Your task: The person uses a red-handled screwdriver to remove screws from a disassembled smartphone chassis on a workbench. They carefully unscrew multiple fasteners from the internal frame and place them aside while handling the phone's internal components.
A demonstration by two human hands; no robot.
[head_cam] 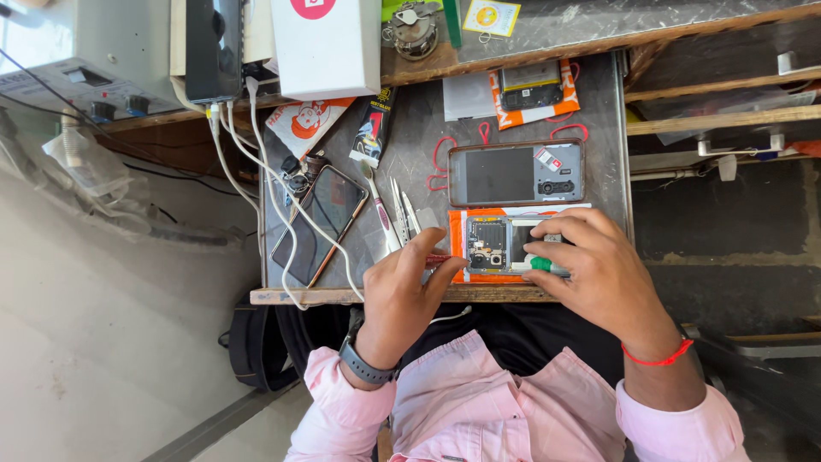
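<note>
An opened phone with its circuit board showing lies on an orange-and-white sheet near the bench's front edge. My left hand rests at the phone's left end, fingertips pinched on a thin red-tipped tool. My right hand covers the phone's right part and grips a green-handled screwdriver held down on it. The phone's removed back cover lies just behind. Both wrists show pink sleeves; a watch is on the left, a red thread on the right.
A dark phone with white cables across it lies at the left. A toothbrush and tweezers lie in the middle. A white box, a black unit and packets stand behind. The bench edge is close to my body.
</note>
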